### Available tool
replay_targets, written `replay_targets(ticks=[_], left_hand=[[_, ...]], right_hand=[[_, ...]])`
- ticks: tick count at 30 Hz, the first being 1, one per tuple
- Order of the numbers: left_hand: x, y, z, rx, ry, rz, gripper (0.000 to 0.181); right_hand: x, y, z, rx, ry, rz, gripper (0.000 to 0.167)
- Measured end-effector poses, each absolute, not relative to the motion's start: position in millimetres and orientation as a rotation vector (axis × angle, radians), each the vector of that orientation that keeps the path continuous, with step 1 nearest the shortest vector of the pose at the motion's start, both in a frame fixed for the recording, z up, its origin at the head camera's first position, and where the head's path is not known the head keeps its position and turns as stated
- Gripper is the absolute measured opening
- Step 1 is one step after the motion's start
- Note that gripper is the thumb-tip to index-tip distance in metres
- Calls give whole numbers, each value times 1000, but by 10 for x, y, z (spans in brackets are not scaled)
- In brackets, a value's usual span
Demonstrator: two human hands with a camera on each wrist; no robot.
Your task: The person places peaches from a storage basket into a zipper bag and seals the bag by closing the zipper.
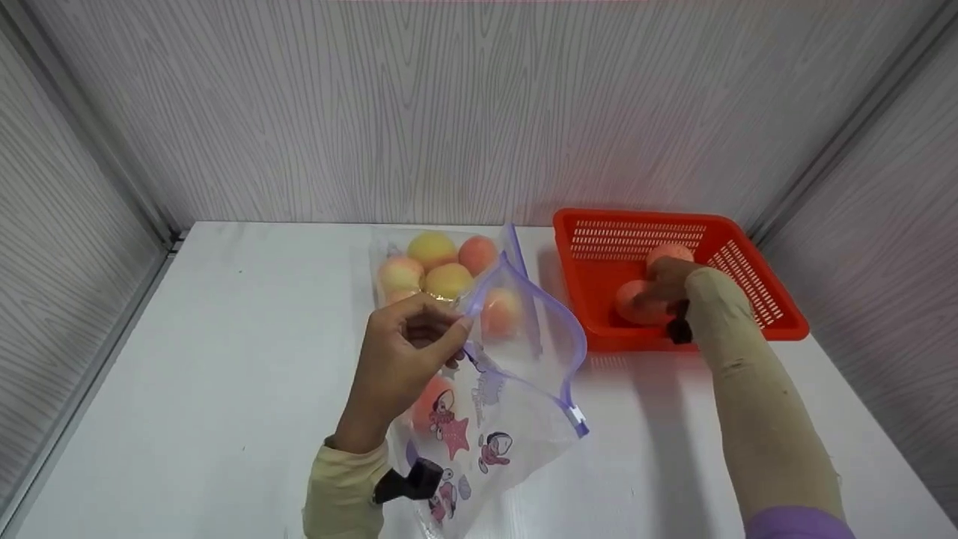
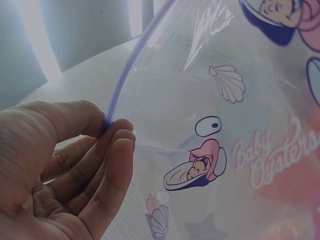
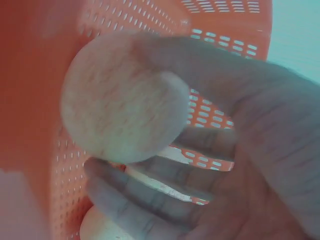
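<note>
My left hand (image 1: 400, 359) pinches the purple zip edge of a clear zip bag (image 1: 516, 423) between thumb and fingers. The bag's mouth gapes toward the right, with a white slider at its near end. Cartoon shells and a starfish are printed on it, and a pinkish peach (image 1: 432, 404) shows through its lower left. Inside the red basket (image 1: 636, 217), my right hand (image 1: 671, 278) grips a peach (image 3: 122, 100), thumb over it and fingers beneath. A second peach (image 3: 102, 227) sits in the basket, partly hidden by the fingers.
Behind the pinched bag, another clear bag lies flat with several yellow and pink peaches (image 1: 447, 281) in it, its purple zip (image 1: 513, 243) facing the basket. Woodgrain panels (image 1: 374, 112) enclose the white table (image 1: 239, 359) at the back and sides.
</note>
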State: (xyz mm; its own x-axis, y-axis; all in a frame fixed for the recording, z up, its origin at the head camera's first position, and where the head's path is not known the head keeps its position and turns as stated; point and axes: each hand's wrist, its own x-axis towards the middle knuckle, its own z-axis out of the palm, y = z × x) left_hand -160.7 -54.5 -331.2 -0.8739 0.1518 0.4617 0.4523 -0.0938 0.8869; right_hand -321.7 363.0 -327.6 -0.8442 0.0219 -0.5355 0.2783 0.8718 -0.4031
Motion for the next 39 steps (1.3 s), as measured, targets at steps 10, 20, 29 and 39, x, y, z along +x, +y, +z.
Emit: replay_targets(ticks=[10,20,29,39], left_hand=[[-1613,-567,-3318,-650,-1962,-2073,3],[-1629,-561,-3356,-635,-1972,-2084,4],[-1648,-494,-3355,-666,-1990,-2067,4],[-1641,-474,-3338,-700,-1954,-2079,6]], right_hand=[[-3132,3437,-3026,98,2705,-982,74],[-2744,3103,-2930,122,2358,-2039,74],[-2350,2721,-2925,-210,1857,-2428,60],[-1959,2534,-2830,-531,2060,-2237,55]])
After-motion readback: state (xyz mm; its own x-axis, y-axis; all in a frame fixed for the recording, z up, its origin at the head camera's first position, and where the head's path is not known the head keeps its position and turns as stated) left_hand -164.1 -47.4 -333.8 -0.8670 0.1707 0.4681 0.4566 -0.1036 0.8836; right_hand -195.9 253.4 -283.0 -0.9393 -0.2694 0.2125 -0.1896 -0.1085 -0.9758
